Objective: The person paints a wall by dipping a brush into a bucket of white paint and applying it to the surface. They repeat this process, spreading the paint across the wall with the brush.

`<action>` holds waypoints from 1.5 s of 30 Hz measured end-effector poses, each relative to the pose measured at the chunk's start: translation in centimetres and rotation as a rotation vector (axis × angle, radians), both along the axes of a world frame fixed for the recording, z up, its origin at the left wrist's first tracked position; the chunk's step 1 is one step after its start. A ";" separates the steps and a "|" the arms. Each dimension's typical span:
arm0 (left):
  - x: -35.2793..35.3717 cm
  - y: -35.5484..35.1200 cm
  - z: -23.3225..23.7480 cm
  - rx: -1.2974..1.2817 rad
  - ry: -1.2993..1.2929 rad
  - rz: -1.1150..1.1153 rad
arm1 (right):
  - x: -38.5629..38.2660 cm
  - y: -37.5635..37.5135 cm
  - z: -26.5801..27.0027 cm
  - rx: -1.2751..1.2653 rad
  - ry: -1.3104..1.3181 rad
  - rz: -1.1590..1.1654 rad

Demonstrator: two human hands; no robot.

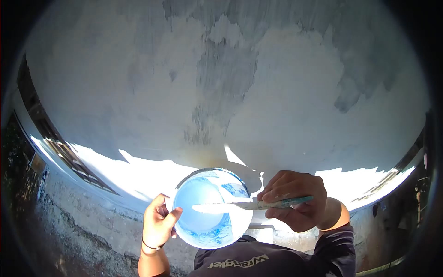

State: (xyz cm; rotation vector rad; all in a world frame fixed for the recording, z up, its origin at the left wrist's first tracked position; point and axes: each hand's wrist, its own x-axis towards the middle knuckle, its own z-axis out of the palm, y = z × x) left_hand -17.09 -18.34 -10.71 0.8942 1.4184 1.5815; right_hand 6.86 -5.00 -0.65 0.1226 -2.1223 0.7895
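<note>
My left hand (pixel 159 220) grips the left rim of a round paint bucket (pixel 211 237), thumb over the edge, with a thin band around the wrist. Pale bluish-white paint coats the bucket's inside, and blue smears mark its walls. Closed around the teal-ended handle of a paintbrush (pixel 242 205), my right hand (pixel 295 196) is to the right of the bucket. The brush lies level across the bucket's opening in this view, its white-coated tip pointing left over the paint.
A large wall (pixel 286 92) fills the view ahead, with darker grey patches (pixel 226 74) among whitish areas. Bright sunlight strikes its lower part. Slatted openings (pixel 69 152) show at the far left. Rough stained concrete (pixel 87 221) runs along below.
</note>
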 end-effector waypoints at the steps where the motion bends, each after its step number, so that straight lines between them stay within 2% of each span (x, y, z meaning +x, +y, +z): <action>1: 0.4 0.0 -0.4 -0.004 0.030 0.004 | -0.2 0.2 -1.0 -0.027 -0.058 0.014; 4: 2.0 0.4 -0.7 0.015 0.026 -0.001 | -0.6 0.7 -3.3 -0.053 -0.325 -0.022; 5: 2.6 0.4 -0.5 0.028 0.024 -0.008 | -0.5 0.9 -4.2 -0.085 -0.337 -0.015; 7: 2.9 0.5 -0.3 0.015 0.048 -0.016 | -1.2 1.2 -6.0 0.040 -0.421 -0.011; 8: 3.2 0.5 -0.3 0.011 0.063 -0.015 | -1.4 0.8 -5.8 0.047 -0.595 -0.053; 11: 3.9 0.6 -0.5 0.007 0.091 -0.017 | -1.2 0.6 -6.6 -0.051 -0.743 0.017; 19: 6.1 1.4 -1.1 0.008 0.060 -0.037 | 0.5 1.2 -10.0 -0.118 -0.609 0.103; 22: 6.0 1.5 -1.6 0.002 0.037 -0.035 | 0.5 1.4 -10.1 -0.153 -0.533 0.050; 24: 6.0 1.6 -2.2 -0.039 0.001 -0.016 | 0.5 1.4 -9.5 -0.125 -0.493 -0.166; 27: 5.8 1.7 -3.4 -0.054 -0.035 0.015 | 0.0 1.7 -9.1 -0.046 -0.478 -0.257; 28: 5.7 1.7 -4.0 -0.046 -0.028 0.025 | -0.5 2.0 -10.0 -0.105 -0.360 -0.268; 29: 5.8 1.7 -4.1 -0.038 -0.026 0.031 | -0.7 2.1 -10.7 -0.097 -0.357 -0.263; 31: 5.8 1.7 -4.1 -0.058 -0.045 0.047 | -0.9 2.1 -11.4 0.149 -0.318 -0.212; 32: 5.7 1.7 -4.1 -0.056 -0.050 0.049 | -1.0 2.3 -11.2 0.033 -0.363 -0.185; 37: 3.2 1.4 -3.8 -0.039 -0.058 0.071 | -3.9 1.6 -12.7 0.166 -0.227 -0.170; 38: 3.0 1.4 -3.6 -0.053 -0.051 0.081 | -4.0 1.7 -13.0 0.030 -0.250 -0.168; 39: 2.5 1.6 -3.4 -0.048 -0.043 0.087 | -4.2 1.9 -12.7 -0.089 -0.267 -0.170; 41: 1.0 1.4 -3.1 -0.027 -0.053 0.102 | -4.9 2.4 -10.4 0.132 -0.129 -0.155; 42: 0.3 1.3 -2.2 -0.011 -0.084 0.112 | -4.5 1.7 -7.5 -0.053 -0.300 -0.339; 43: -1.2 1.1 -2.3 -0.018 -0.094 0.118 | -4.9 2.6 -5.4 0.005 -0.193 -0.343; 45: -3.3 0.5 -1.0 0.025 -0.108 0.141 | -4.7 2.4 1.7 -0.188 -0.072 -0.330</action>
